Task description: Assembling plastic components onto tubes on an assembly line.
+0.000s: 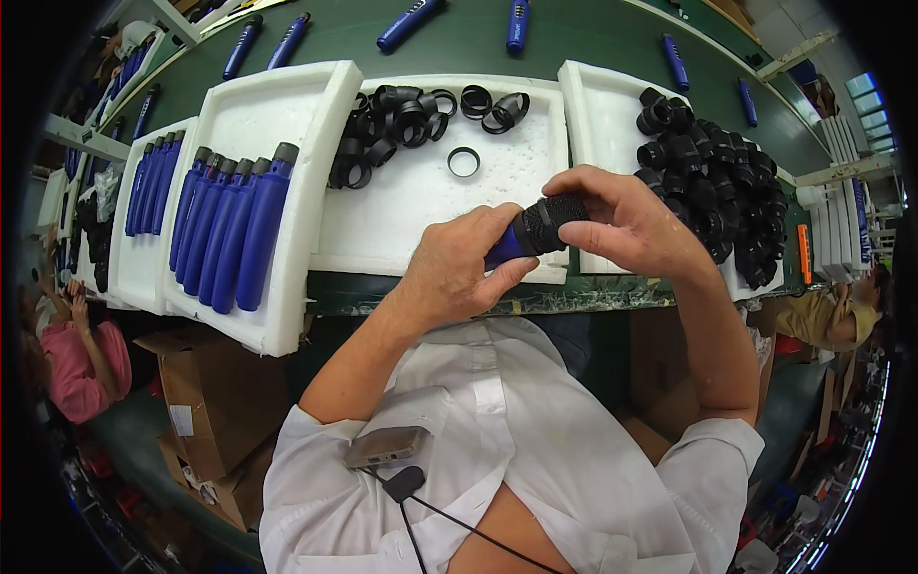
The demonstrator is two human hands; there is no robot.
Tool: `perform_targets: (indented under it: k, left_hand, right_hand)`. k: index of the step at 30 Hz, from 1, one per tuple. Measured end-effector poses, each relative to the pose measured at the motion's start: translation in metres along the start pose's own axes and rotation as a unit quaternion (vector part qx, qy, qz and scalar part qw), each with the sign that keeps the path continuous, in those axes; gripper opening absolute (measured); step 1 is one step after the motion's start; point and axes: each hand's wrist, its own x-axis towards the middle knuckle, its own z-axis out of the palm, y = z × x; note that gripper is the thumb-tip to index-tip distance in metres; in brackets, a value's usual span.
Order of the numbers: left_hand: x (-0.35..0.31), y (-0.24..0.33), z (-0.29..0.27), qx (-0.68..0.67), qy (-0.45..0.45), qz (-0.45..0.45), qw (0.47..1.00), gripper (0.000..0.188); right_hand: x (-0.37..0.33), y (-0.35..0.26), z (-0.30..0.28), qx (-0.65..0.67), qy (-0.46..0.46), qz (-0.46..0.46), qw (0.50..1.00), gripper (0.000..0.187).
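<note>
A blue handheld microphone (507, 247) with a black mesh head (541, 223) is held in front of my chest, over the near edge of the middle foam tray (382, 236). My left hand (466, 253) is closed round its blue body, most of which the fingers hide. My right hand (622, 215) grips the mesh head, thumb on the near side and fingers on the far side. Just beyond the hands, a single thin black ring (464, 163) lies in the middle tray. More black rings (409, 120) are heaped toward that tray's back left.
A white foam tray (330, 115) at left holds several blue microphone bodies (258, 230). To the right, another foam tray (598, 105) carries a pile of black ring-shaped parts (712, 177). Blue microphones (411, 24) lie along the green conveyor (574, 48). Cardboard boxes (215, 387) stand below left.
</note>
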Motion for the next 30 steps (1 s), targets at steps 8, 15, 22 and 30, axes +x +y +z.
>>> perform_targets:
  k: [8,15,22,30]
  left_hand:
    - [-0.006,0.003,0.006,-0.055,-0.018,-0.027,0.998,0.047]
    - [-0.001,0.004,0.009,0.005,0.008,-0.011,1.0,0.049]
    - [0.007,0.004,0.0,0.102,-0.02,-0.003,0.995,0.05]
    - [0.001,0.001,0.0,0.003,-0.02,0.004,1.0,0.049]
  right_hand:
    - [-0.004,-0.003,0.007,-0.058,0.035,-0.013,0.998,0.033]
    - [0.003,0.002,0.009,-0.065,0.06,0.065,0.994,0.047]
    - [0.005,0.007,0.008,0.015,0.038,0.067,0.997,0.043]
    - [-0.01,-0.005,0.002,-0.004,-0.023,0.044,0.999,0.032]
